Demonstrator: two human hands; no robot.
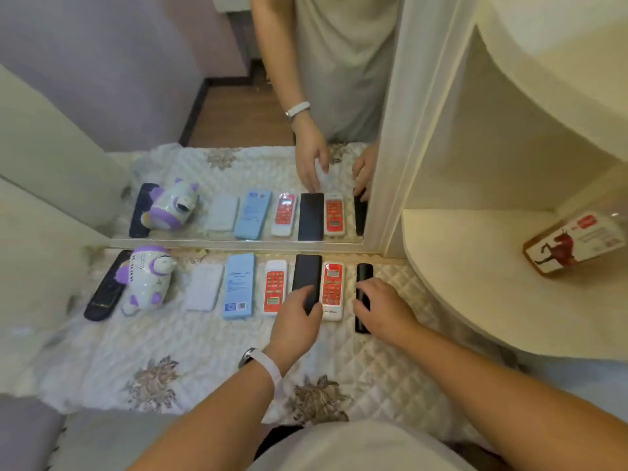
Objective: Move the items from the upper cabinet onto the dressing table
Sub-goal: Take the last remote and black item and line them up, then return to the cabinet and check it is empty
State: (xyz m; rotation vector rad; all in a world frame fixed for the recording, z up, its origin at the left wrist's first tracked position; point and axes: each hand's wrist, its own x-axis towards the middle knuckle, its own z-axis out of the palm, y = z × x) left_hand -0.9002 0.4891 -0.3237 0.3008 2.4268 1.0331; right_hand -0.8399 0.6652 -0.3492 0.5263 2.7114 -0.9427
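**Two hands among a row of remotes on a quilted dressing table**

While the head camera looks down, a dressing table point(190, 362) covered in a white quilted cloth with brown flowers fills the view; a mirror point(238, 113) stands along its far edge and repeats the whole row and the person's arms; a cream corner shelf point(475, 283) to the right carries a jar with a red horse label point(577, 246), lying tilted; on the cloth, left to right, lie a dark remote point(103, 294), a white and purple toy plane point(146, 277) touching it, a white flat box point(204, 287), a pale blue box point(239, 285), a red-faced remote point(275, 287), a black flat device point(306, 273), a second red-faced remote point(332, 290) and a slim black remote point(363, 271); the left hand point(299, 321), with a white wristband, rests loosely curled with fingers on the near end of the black flat device; the right hand point(384, 307) lies over the slim black remote, fingers bent around it, though whether it grips I cannot tell.
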